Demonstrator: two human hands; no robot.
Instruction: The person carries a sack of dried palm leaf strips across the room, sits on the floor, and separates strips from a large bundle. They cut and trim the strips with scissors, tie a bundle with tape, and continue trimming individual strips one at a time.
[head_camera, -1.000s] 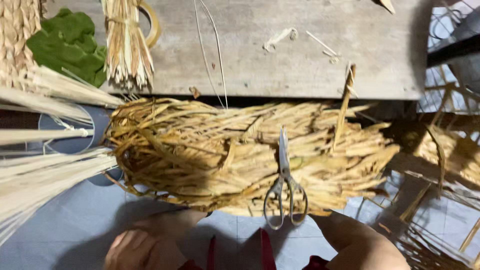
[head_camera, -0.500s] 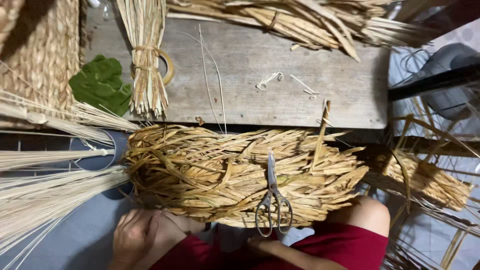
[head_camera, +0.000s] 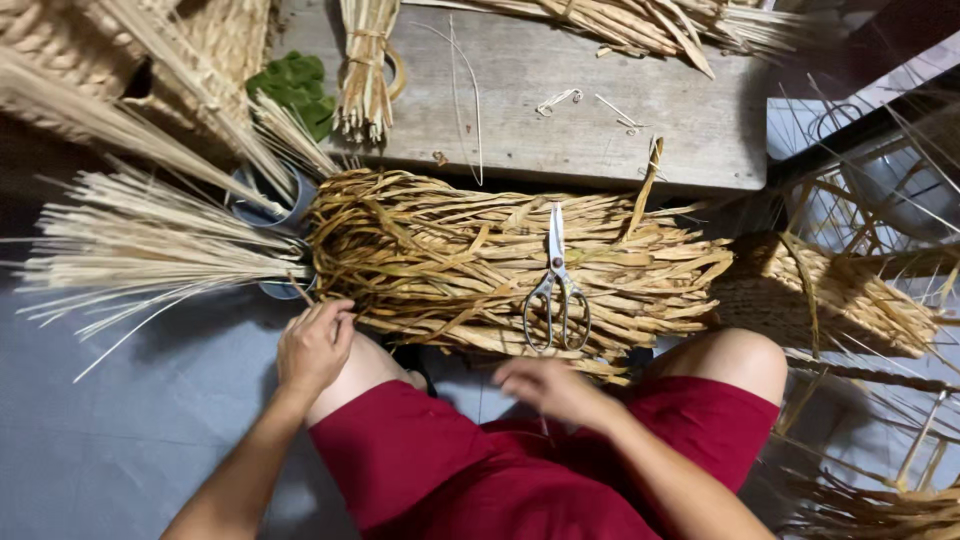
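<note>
**Both hands now at the near edge of the straw bundle**

Since the earlier frame the left hand (head_camera: 313, 345) has come up off the knee to the near left edge of the bundle of flat dried straw strips (head_camera: 480, 265), and the right hand (head_camera: 552, 388) has come into view just below the bundle's near edge. Left-hand fingers (head_camera: 338, 318) curl loosely onto the strands at the bundle's rim, touching them; whether they actually pinch a strand cannot be told. Right-hand fingers are blurred, bent inward over the lap, and their grip cannot be told either. Metal scissors (head_camera: 556, 290) lie closed on top of the bundle, blades pointing away, just beyond the right hand. Behind the bundle stands a wooden surface (head_camera: 620, 130) bearing a tied sheaf of reeds (head_camera: 364, 65). Pale thin stalks (head_camera: 140, 245) fan out at left.
</note>
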